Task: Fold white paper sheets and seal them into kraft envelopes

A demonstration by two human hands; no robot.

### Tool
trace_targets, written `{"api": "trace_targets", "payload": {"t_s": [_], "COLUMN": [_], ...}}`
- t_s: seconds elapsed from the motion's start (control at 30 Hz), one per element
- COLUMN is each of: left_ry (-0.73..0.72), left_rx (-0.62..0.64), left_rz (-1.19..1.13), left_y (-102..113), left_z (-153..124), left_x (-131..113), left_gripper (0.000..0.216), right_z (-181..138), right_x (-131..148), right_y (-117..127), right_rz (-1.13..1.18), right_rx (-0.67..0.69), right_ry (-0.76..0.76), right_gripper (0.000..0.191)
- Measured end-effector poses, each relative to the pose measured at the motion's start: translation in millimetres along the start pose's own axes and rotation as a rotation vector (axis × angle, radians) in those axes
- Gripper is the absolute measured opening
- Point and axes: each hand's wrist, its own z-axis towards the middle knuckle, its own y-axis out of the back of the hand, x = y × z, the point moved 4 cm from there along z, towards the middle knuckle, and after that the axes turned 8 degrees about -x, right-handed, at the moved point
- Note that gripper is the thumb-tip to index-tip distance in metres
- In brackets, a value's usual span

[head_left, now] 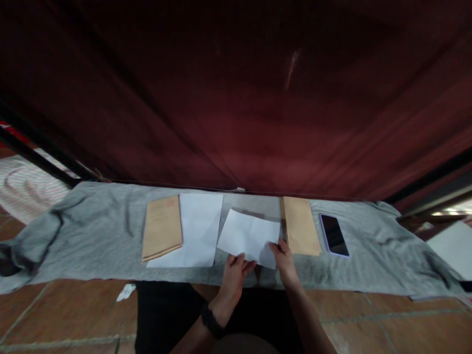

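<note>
A white sheet of paper (248,235) with a faint crease is held between my two hands, tilted above the grey cloth. At its lower left edge, my left hand (234,273) pinches the sheet, thumb on top. My right hand (282,255) grips the lower right corner area. To the left lies a stack of brown envelopes (162,227), partly covering larger white paper (201,228). Just right of my right hand rests a second stack of brown envelopes (301,226).
A phone (334,235) with a purple edge lies right of the envelopes on the grey cloth (376,250). A dark red surface (236,123) rises behind. Below is a tiled floor (81,314) with a crumpled white scrap (126,292).
</note>
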Motion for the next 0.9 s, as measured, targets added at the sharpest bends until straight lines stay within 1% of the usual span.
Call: {"api": "trace_targets", "payload": {"t_s": [0.07, 0.17, 0.23, 0.27, 0.3, 0.33, 0.37, 0.47, 0.5, 0.53, 0.57, 0.67, 0.73, 0.77, 0.83, 0.9], "left_ry": [0.073, 0.165, 0.190, 0.171, 0.110, -0.004, -0.168, -0.787, -0.957, -1.086, -1.179, -1.341, -1.401, -1.420, -1.443, -1.440], "left_rx": [0.018, 0.063, 0.109, 0.135, 0.164, 0.196, 0.232, 0.321, 0.332, 0.326, 0.305, 0.222, 0.198, 0.197, 0.204, 0.215], "left_rz": [0.053, 0.163, 0.256, 0.323, 0.408, 0.511, 0.626, 0.998, 1.124, 1.253, 1.376, 1.647, 1.737, 1.762, 1.788, 1.799], "left_y": [7.8, 16.6, 20.3, 21.3, 21.3, 19.9, 16.8, 1.9, -2.4, -5.4, -7.0, -6.0, -3.3, -2.0, -0.3, -0.5], "left_z": [-4.0, -11.0, -15.8, -18.1, -20.1, -21.8, -23.6, -29.1, -28.7, -26.0, -21.5, -6.2, -1.0, 0.0, 0.4, 2.2], "left_x": [9.4, 15.7, 16.5, 15.5, 13.0, 8.6, 2.7, -13.8, -15.4, -14.9, -13.1, -4.3, 1.1, 2.8, 3.8, 1.6], "left_gripper": [0.035, 0.035, 0.039, 0.041, 0.043, 0.043, 0.042, 0.037, 0.039, 0.043, 0.047, 0.051, 0.052, 0.052, 0.051, 0.049], "right_z": [4.7, 8.4, 7.9, 7.2, 6.6, 6.1, 5.8, 6.2, 6.2, 5.7, 4.8, -1.3, -8.0, -11.8, -19.6, -26.5], "right_x": [-1.9, -0.8, 0.6, 0.9, 0.9, 0.8, 0.5, 0.1, 0.7, 1.7, 3.3, 10.8, 17.6, 20.6, 24.0, 23.1], "right_y": [1.8, 2.5, 1.9, 1.5, 1.1, 0.7, 0.2, -1.7, -2.3, -2.7, -2.7, -1.2, -2.2, -4.9, -15.4, -30.4], "right_rz": [-0.087, -0.262, -0.395, -0.439, -0.474, -0.504, -0.529, -0.585, -0.599, -0.616, -0.642, -0.760, -0.811, -0.809, -0.761, -0.701], "right_rx": [-0.024, -0.038, -0.047, -0.051, -0.059, -0.069, -0.074, -0.079, -0.075, -0.073, -0.078, -0.131, -0.169, -0.162, -0.075, 0.074], "right_ry": [0.054, 0.152, 0.225, 0.249, 0.268, 0.281, 0.290, 0.304, 0.314, 0.330, 0.352, 0.450, 0.554, 0.612, 0.711, 0.764], "right_gripper": [0.038, 0.034, 0.035, 0.036, 0.037, 0.038, 0.039, 0.043, 0.044, 0.045, 0.046, 0.048, 0.049, 0.049, 0.049, 0.049]}}
